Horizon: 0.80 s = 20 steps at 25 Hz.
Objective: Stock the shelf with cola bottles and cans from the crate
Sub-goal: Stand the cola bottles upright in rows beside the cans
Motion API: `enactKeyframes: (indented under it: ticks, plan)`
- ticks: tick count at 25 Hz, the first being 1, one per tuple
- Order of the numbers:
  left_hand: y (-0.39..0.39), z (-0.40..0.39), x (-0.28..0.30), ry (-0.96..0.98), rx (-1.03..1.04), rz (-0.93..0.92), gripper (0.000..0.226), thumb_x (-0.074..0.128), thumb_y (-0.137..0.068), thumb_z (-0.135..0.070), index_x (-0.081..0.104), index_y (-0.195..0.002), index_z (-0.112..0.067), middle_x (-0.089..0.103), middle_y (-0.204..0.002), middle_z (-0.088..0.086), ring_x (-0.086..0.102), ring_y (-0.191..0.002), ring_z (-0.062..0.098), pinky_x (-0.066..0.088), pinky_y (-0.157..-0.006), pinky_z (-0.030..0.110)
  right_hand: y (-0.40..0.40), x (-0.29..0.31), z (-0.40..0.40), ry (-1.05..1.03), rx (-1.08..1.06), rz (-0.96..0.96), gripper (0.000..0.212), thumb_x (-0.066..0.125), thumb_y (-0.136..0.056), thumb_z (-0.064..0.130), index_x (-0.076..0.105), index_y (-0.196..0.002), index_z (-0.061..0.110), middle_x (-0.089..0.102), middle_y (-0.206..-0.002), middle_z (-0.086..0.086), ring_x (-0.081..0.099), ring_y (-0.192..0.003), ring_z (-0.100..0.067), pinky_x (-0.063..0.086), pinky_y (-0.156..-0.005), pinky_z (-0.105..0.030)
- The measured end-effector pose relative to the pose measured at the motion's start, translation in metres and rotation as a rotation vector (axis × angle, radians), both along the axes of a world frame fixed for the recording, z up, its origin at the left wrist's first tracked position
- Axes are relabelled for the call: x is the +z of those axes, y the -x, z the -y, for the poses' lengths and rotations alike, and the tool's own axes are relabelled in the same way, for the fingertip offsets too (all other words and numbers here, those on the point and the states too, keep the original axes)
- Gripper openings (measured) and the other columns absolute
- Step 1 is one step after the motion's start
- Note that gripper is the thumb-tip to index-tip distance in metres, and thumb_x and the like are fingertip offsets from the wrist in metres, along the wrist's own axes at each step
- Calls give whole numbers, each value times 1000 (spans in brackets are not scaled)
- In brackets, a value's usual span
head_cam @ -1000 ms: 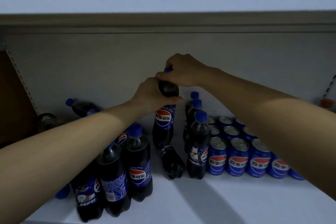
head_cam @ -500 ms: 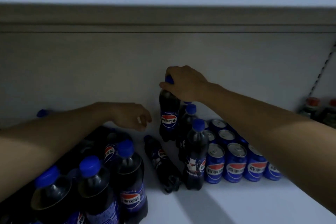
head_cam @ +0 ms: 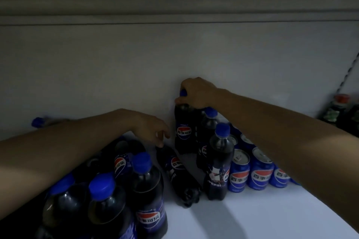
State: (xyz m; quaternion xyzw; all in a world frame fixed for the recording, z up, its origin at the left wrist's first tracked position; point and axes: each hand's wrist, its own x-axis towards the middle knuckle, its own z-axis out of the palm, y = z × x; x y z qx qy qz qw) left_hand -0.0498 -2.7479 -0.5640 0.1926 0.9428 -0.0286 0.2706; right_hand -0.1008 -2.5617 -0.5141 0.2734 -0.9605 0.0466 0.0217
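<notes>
The right hand (head_cam: 196, 93) curls over the blue screw cap and neck of a dark plastic cola bottle with a red-white-blue label (head_cam: 183, 132), which stands upright at the back of the white shelf (head_cam: 262, 213), close against the pale rear wall (head_cam: 174, 54). The left hand (head_cam: 153, 132) hangs with loosely bent fingers, holding nothing, just above the neck end of a fallen cola bottle (head_cam: 179, 174) that lies on its side between the two groups. A full bottle like this is probably fairly heavy, stiff under pressure, smooth and a little slippery on its label, and tippy on its narrow base; the ridged cap and neck give a sure hold for steering, though the waist looks the better place to lift the lying one. To the right of the held bottle, two more upright bottles (head_cam: 219, 163) stand in a file toward the front. Beside them, blue cola cans with silver tops (head_cam: 259, 170) stand in rows; three front cans show clearly and more sit behind, too hidden by the arm to count. At the left, a cluster of bottles (head_cam: 143, 186) shows at least four, and one blue cap (head_cam: 37, 122) peeks out at the far left behind the forearm.
</notes>
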Motion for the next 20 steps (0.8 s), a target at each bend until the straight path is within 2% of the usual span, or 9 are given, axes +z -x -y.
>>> enactKeyframes:
  ticks: [3,5,9,11,13,15,16,18,20]
  plan:
    - [-2,2,-2,34,-2,-6,57,53,-103,-39,37,-153,-16,50,-146,4,53,-125,20,41,-98,23,-2,-8,9,-163,-4,-67,49,62,-92,57,54,-108,11,57,-103,-6,51,-83,-21,43,-70,-34]
    - [-5,6,0,50,-3,-7,58,53,-103,-42,37,-153,-17,51,-146,3,53,-123,19,41,-96,22,-6,-9,15,-194,-8,-92,49,62,-93,55,55,-110,9,54,-99,-6,50,-82,-21,42,-69,-34]
    - [-12,14,12,30,10,-70,56,53,-102,-44,39,-150,-20,53,-142,0,51,-108,10,39,-90,19,-15,4,21,-284,-41,-122,53,63,-93,55,57,-119,9,59,-112,-9,56,-90,-24,44,-71,-34]
    - [-15,17,21,7,19,-128,53,52,-102,-43,41,-149,-21,54,-140,-1,49,-105,8,37,-89,18,-28,10,26,-237,-30,-241,45,56,-98,49,57,-123,11,60,-119,-9,59,-101,-25,43,-74,-33]
    - [-19,20,27,-14,31,-186,49,52,-103,-43,44,-146,-22,54,-138,-1,49,-106,9,36,-87,18,-47,8,37,-108,29,-302,34,51,-102,37,56,-121,9,60,-118,-11,57,-98,-24,39,-70,-31]
    - [-26,23,31,-18,38,-247,43,53,-103,-37,50,-142,-20,56,-134,-2,53,-108,13,36,-84,18,-68,-12,50,-52,80,-183,22,54,-100,23,58,-114,6,63,-113,-12,56,-86,-21,40,-63,-31]
    - [-28,25,33,-16,38,-277,40,54,-103,-34,53,-140,-19,58,-133,-2,55,-108,14,36,-83,19,-76,-28,54,-73,84,-94,20,56,-98,19,60,-113,5,65,-113,-12,59,-87,-22,43,-64,-31]
    - [-35,31,38,-12,52,-318,40,54,-102,-34,55,-139,-21,61,-133,-1,55,-102,12,39,-84,22,-88,-63,55,-120,46,91,26,57,-98,18,60,-119,3,64,-119,-15,63,-102,-28,46,-72,-31]
    - [-46,36,47,-18,89,-341,40,54,-102,-37,54,-140,-22,60,-132,-1,54,-99,11,40,-86,24,-94,-94,51,-118,-7,256,37,54,-100,23,55,-129,0,58,-131,-19,59,-116,-34,48,-84,-33]
